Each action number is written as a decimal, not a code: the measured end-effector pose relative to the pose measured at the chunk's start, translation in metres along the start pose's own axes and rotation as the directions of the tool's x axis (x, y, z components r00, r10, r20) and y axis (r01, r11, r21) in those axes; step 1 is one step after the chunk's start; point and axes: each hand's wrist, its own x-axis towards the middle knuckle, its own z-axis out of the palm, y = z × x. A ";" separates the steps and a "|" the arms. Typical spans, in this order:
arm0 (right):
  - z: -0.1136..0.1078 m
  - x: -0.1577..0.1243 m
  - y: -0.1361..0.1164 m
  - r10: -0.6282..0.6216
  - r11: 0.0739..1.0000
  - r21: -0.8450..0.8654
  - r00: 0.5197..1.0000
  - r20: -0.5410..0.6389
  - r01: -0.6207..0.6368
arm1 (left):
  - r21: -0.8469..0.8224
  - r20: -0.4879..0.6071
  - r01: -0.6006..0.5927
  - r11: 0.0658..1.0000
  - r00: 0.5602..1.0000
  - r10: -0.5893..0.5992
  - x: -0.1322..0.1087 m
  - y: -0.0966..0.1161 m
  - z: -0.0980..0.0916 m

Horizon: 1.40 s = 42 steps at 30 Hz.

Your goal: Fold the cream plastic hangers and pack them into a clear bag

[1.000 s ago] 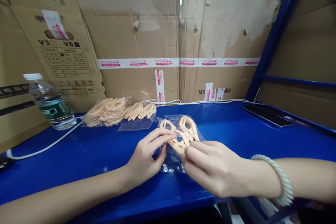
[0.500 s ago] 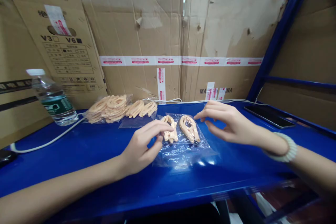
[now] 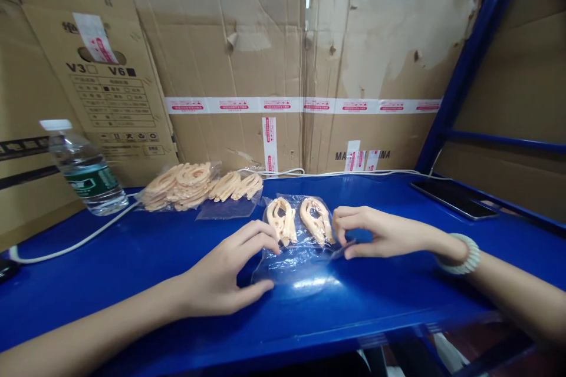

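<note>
A clear plastic bag [image 3: 292,271] lies flat on the blue table, with two beige folded pieces inside that look like folding hangers. The left hanger [image 3: 282,221] and the right hanger [image 3: 316,221] sit side by side in its upper part. My left hand [image 3: 234,268] is at the bag's left edge, thumb and fingers spread apart, fingertips by the left hanger. At the right edge, my right hand [image 3: 371,232] pinches the bag's side between thumb and fingers, where the film is slightly raised.
Behind on the left are a bagged pile of similar beige hangers [image 3: 181,185] and a smaller bagged set [image 3: 236,185]. A water bottle [image 3: 88,171] stands at far left beside a white cable [image 3: 79,244]. A phone [image 3: 453,199] lies at right. Cardboard [image 3: 239,65] walls the back.
My right hand has come down and left onto the bag's right edge. My left hand has shifted off the left hanger, its thumb spreading down toward the bag's lower part.
</note>
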 end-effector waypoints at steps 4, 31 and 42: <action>0.001 -0.001 0.006 0.133 0.975 0.189 0.988 -0.074 -0.117 | -0.060 -0.116 0.036 0.998 0.992 -0.042 0.002 -0.005 0.008; 0.025 0.008 0.026 0.415 0.909 0.147 0.876 -0.247 -0.389 | 0.270 -0.026 -0.017 0.963 0.999 0.025 -0.004 -0.013 0.013; 0.021 0.004 0.024 0.267 0.922 -0.217 0.933 -0.242 -0.321 | 0.296 0.016 0.012 0.955 1.000 -0.018 -0.006 -0.012 0.012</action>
